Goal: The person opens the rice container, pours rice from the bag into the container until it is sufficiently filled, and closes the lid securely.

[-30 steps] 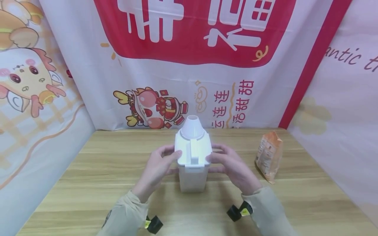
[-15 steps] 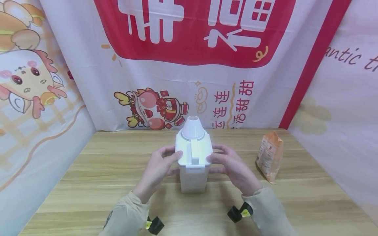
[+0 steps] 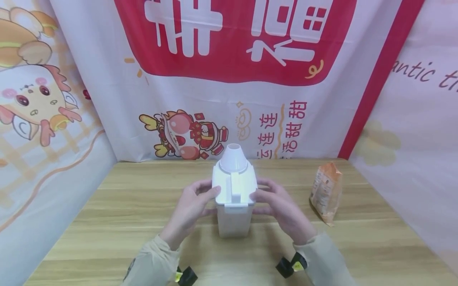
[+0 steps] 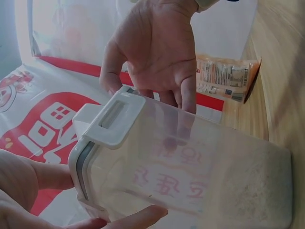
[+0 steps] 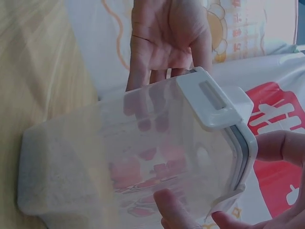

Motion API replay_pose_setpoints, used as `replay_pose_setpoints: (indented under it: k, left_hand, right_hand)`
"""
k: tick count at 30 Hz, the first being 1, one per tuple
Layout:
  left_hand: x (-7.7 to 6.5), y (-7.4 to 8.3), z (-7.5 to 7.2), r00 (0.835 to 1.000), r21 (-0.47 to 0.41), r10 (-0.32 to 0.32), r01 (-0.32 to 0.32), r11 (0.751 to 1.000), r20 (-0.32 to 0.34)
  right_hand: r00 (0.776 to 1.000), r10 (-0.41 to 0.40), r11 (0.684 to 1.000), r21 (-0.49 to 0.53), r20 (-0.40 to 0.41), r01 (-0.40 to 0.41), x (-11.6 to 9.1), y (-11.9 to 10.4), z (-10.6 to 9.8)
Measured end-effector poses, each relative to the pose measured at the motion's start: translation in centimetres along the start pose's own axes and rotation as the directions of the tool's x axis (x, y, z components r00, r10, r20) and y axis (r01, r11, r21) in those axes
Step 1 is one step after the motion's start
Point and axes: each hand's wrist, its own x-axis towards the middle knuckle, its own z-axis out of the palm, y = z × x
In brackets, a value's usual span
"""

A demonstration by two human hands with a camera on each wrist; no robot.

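Observation:
In the head view a clear-walled storage container (image 3: 234, 226) stands upright on the table. Its white lid (image 3: 245, 183) is closed and bears a white cone-shaped cup (image 3: 233, 161) at the far end. My left hand (image 3: 187, 208) holds the container's left side, thumb on the lid's edge and fingers along the wall. Opposite it, my right hand (image 3: 282, 210) grips the right side the same way. A white latch (image 4: 114, 119) lies flat against the front in the left wrist view. Pale, grain-like contents (image 4: 252, 191) fill the lower part.
An orange and white packet (image 3: 325, 194) stands on the wooden table (image 3: 143, 198) to the right. Printed cloth (image 3: 171, 91) hangs behind the table and along both sides.
The scene sits slightly lower in the head view than before. Both hands keep the same hold, and the container has not visibly moved on the table.

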Motion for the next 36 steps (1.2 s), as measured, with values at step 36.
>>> replay_pose_setpoints:
  k: [36]
  left_hand:
    - [1.9, 1.2, -2.7, 0.959, -0.031, -0.14, 0.152, 0.988, 0.246]
  right_hand:
    - [0.875, -0.441, 0.61, -0.65, 0.198, 0.454, 2.3, 0.8, -1.0]
